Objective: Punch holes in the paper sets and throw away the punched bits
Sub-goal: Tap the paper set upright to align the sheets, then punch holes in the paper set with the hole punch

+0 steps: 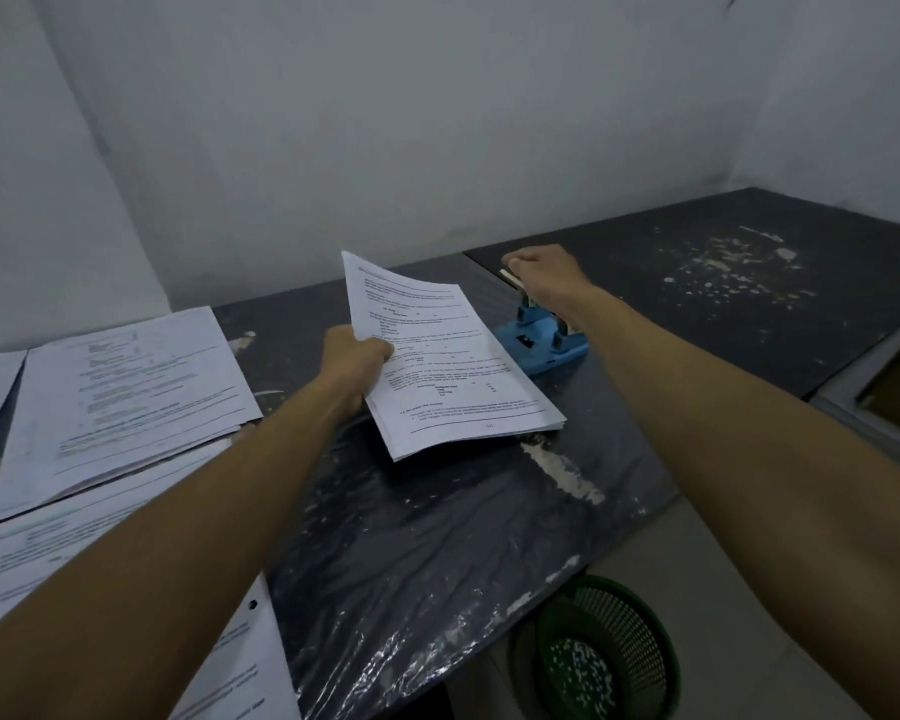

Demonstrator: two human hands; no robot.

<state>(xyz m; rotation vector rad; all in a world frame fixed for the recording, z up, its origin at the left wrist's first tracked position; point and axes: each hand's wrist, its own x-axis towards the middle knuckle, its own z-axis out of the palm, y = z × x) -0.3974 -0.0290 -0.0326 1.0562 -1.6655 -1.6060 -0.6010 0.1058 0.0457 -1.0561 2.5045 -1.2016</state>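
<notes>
While the left hand [357, 358] pinches a paper set [437, 356] toward the blue punch [544, 345], presumably to feed its edge in, the right hand [544, 275] wraps the lever. Both grips are clenched.

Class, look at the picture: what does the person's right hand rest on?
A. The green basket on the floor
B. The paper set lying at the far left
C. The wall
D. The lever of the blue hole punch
D: the right hand grips the raised lever of the blue hole punch, while the left hand holds a paper set beside it.
</notes>
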